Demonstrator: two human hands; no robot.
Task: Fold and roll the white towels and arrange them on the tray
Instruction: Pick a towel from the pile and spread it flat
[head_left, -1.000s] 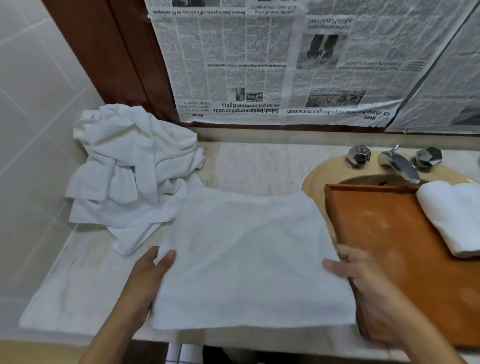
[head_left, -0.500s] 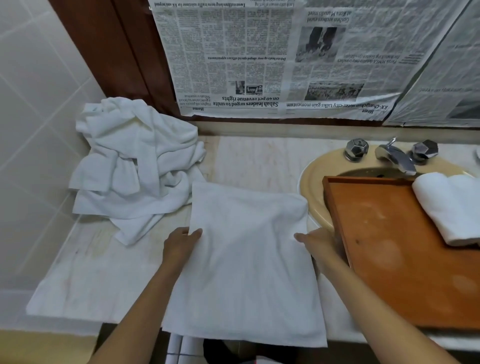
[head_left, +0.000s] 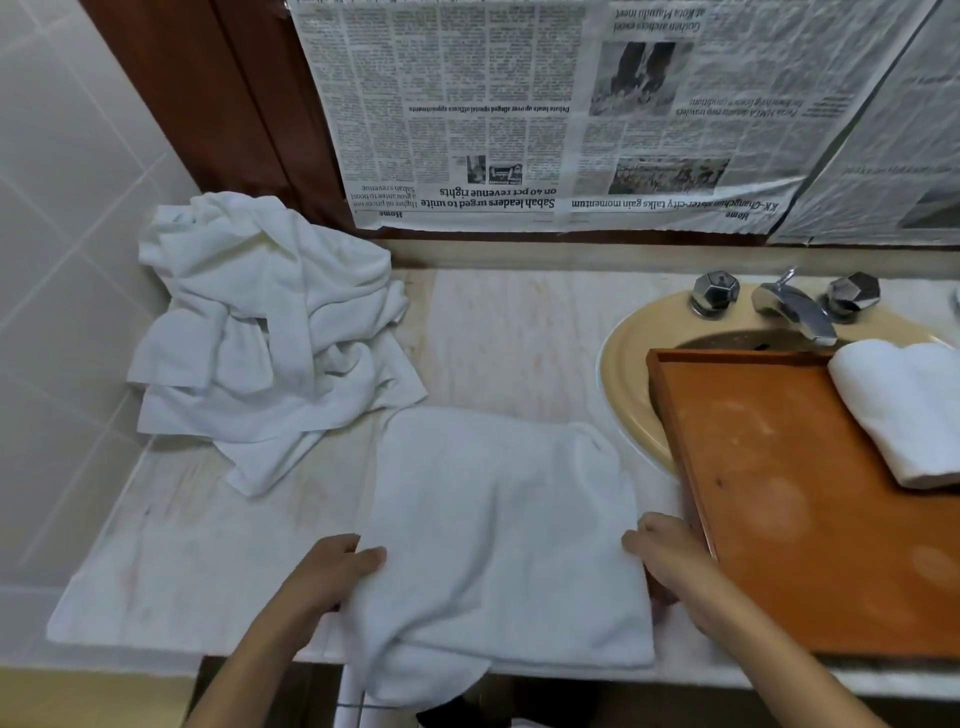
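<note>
Leftward, crumpled pile (head_left: 270, 343) seemingly touches towel (head_left: 498, 530).

Bathroom vanity. Pale marble-look surface (head_left: 519, 338) w/ a beige oval basin (head_left: 621, 374) sunk into its R end. Chrome tap (head_left: 795, 312) sits btwn two faceted chrome knobs (head_left: 716, 293) at the basin's back rim. Glossy white wall tiles (head_left: 67, 234) run along the surface's L edge. Bath linen all over: heap of white towels (head_left: 265, 332) in the back-L corner, spread towel (head_left: 493, 519) at the near edge, rolled towels (head_left: 904, 405) on a wooden tray (head_left: 779, 493) laid across the basin. Behind the back edge: dark wood frame (head_left: 218, 104), newspaper sheets (head_left: 519, 114) hung over the wall.
</note>
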